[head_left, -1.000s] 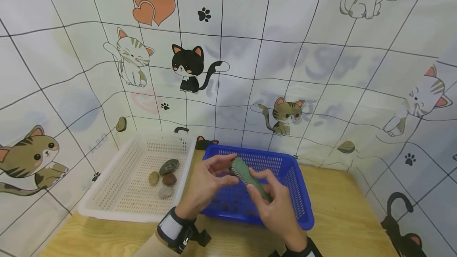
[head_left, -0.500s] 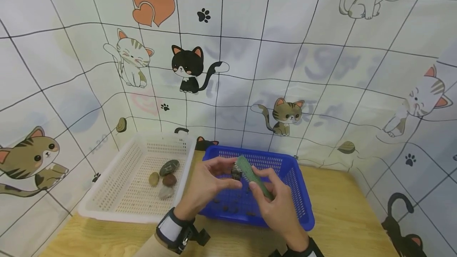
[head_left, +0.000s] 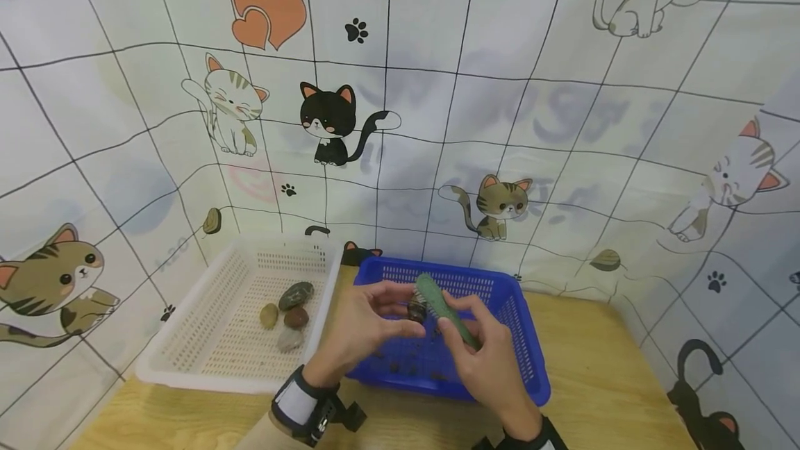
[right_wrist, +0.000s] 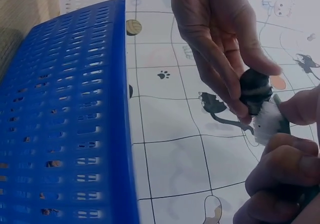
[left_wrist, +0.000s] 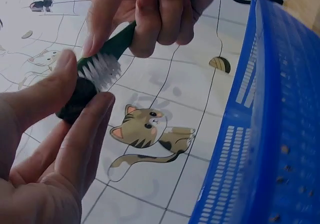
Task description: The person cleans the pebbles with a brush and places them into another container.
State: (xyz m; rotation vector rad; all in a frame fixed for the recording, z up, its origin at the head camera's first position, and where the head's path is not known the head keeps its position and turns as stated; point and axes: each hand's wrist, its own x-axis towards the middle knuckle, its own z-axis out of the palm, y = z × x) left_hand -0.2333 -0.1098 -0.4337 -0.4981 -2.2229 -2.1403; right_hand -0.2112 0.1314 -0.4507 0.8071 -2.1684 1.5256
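My left hand (head_left: pixel 362 321) pinches a dark stone (head_left: pixel 417 308) between thumb and fingers, above the blue basket (head_left: pixel 531 360). A pale streak crosses the stone (right_wrist: pixel 256 90) in the right wrist view. My right hand (head_left: pixel 490 356) grips a green scrub brush (head_left: pixel 437 303) by its handle, thumb and fingers curled round it. The white bristles (left_wrist: pixel 102 73) face the stone and meet its side in the left wrist view. Fingers hide part of the stone, and the right hand covers much of the brush handle.
Dark small bits (head_left: pixel 440 375) lie on the blue basket's floor. Left of it stands a white basket (head_left: pixel 187 380) with several stones, among them a dark green one (head_left: pixel 296 294) and a reddish-brown one (head_left: pixel 296 316). Both baskets sit on a wooden table (head_left: pixel 594 353) against a cat-print backdrop (head_left: pixel 425 110).
The brush head has shifted slightly right in the head view, and more of the dark stone shows beside it. Both hands keep their hold; the baskets stay where they were.
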